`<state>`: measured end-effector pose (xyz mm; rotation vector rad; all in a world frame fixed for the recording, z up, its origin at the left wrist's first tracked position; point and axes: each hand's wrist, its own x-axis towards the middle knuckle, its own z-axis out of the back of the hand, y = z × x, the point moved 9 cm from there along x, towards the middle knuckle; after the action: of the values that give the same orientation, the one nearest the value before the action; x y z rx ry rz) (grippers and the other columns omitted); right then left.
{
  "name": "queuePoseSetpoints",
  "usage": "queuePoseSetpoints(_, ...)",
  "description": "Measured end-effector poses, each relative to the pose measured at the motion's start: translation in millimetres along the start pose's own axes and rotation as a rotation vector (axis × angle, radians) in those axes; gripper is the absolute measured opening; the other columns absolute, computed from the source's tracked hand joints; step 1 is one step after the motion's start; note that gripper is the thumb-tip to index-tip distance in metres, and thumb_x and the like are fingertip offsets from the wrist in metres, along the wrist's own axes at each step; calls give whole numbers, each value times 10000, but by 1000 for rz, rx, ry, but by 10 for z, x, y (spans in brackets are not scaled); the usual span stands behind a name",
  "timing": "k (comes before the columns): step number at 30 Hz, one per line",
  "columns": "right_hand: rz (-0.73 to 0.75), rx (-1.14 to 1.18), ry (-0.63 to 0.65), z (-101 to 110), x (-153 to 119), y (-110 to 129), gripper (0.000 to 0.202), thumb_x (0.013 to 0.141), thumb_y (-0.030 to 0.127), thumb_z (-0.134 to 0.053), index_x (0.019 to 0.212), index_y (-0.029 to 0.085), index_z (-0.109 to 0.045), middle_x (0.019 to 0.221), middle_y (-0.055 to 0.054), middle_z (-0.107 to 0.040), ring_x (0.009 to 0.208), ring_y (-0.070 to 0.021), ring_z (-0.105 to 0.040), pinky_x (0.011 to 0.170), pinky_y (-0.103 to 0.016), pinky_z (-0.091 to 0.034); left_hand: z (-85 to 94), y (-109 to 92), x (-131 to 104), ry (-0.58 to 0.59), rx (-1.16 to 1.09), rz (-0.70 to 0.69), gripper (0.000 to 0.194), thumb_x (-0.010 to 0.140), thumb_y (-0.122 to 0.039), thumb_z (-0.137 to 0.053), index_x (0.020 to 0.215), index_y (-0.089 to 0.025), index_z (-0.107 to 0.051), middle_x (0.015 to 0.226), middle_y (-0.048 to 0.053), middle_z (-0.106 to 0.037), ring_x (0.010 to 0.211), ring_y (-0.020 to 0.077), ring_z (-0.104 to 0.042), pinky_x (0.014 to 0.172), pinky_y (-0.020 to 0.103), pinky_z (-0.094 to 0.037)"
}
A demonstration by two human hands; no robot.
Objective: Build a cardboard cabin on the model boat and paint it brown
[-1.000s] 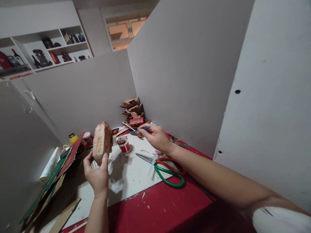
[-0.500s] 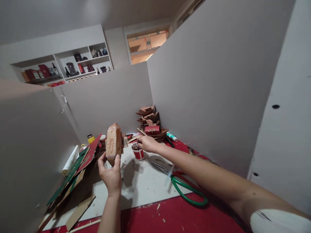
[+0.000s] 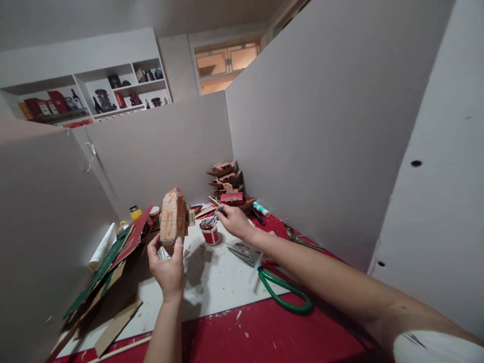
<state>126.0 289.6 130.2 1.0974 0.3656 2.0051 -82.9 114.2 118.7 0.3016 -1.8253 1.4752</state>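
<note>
My left hand (image 3: 166, 269) grips a brown cardboard model boat (image 3: 173, 217) by its lower end, holding it raised above the table. Its underside faces me, with darker brown streaks over part of the surface. Just right of it, a red and white paper cup (image 3: 210, 237) stands upright, its inner wall smeared dark brown. My right hand (image 3: 235, 223) pinches a thin paintbrush (image 3: 214, 218) with a blue section. The brush slants down into the cup, where its tip is hard to make out.
Green-handled scissors (image 3: 283, 292) lie under my right forearm. Stacked model boats (image 3: 227, 176) stand in the back corner by a red box (image 3: 232, 198). Cardboard sheets (image 3: 109, 272) lean at the left. Grey panels (image 3: 302, 141) wall in the table.
My right hand has lifted slightly, so more of the brush and the cup's opening shows. The boat stays in my left hand. The whole view has shifted a little.
</note>
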Motion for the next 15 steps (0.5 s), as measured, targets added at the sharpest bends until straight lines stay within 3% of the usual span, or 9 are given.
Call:
queuePoseSetpoints(7, -53, 331, -139, 59, -149, -163, 132, 822, 280, -561, 779, 181, -637, 728, -56, -711, 700, -194, -654, 684, -278, -460, -47, 145, -3, 27, -84, 81, 482, 660, -368, -746, 1075, -169, -603, 1004, 69, -642, 913, 217, -609, 865, 392, -464)
queuePoseSetpoints(12, -210, 702, -286, 178, -203, -465, 251, 779, 430, -594, 817, 184, -568, 697, -50, -698, 573, -165, -629, 461, -233, -447, -113, 270, -27, 57, -208, 219, 504, 645, -384, -754, 1063, -153, -594, 978, 77, -648, 897, 215, -627, 837, 388, -483)
queuePoseSetpoints(15, -280, 937, -361, 337, -299, -576, 324, 741, 493, -633, 816, 194, -533, 686, -33, -697, 536, -140, -626, 423, -211, -453, -177, 286, -78, 92, -287, 320, 491, 663, -404, -742, 1050, -143, -590, 941, 80, -664, 852, 214, -643, 791, 385, -500)
